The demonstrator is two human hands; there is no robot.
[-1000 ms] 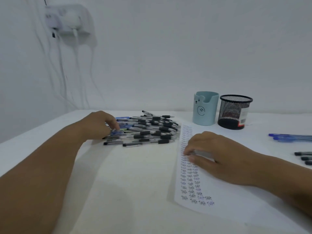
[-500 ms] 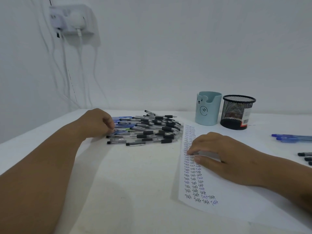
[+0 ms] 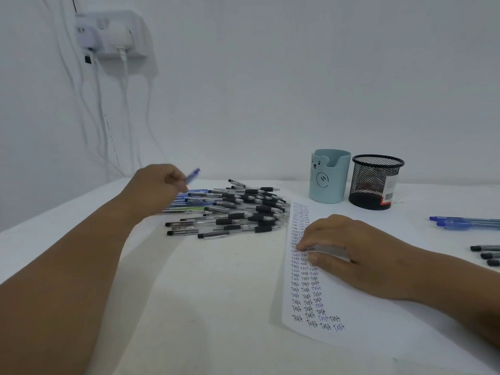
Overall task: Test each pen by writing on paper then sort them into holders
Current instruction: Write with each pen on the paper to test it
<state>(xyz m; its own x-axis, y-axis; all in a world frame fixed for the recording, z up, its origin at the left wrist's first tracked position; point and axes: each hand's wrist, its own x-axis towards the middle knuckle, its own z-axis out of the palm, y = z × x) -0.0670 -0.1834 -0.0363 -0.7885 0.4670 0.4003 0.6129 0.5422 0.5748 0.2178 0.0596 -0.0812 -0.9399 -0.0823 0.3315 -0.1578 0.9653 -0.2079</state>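
My left hand (image 3: 158,182) is raised just above the left end of a pile of pens (image 3: 235,209) and is shut on a blue pen (image 3: 192,175), whose end sticks up to the right. My right hand (image 3: 349,250) lies flat on a white paper (image 3: 305,299) covered with rows of the word "Test", fingers spread, holding nothing. Behind the paper stand a light blue bear-face holder (image 3: 329,176) and a black mesh holder (image 3: 376,182).
Two blue pens (image 3: 465,221) and three black pens (image 3: 487,255) lie apart at the right edge of the white table (image 3: 189,307). A wall socket with plugs and hanging cables (image 3: 113,36) is at the upper left.
My left hand has lifted off the pile with a blue pen in its fingers. My right hand has stayed on the paper.
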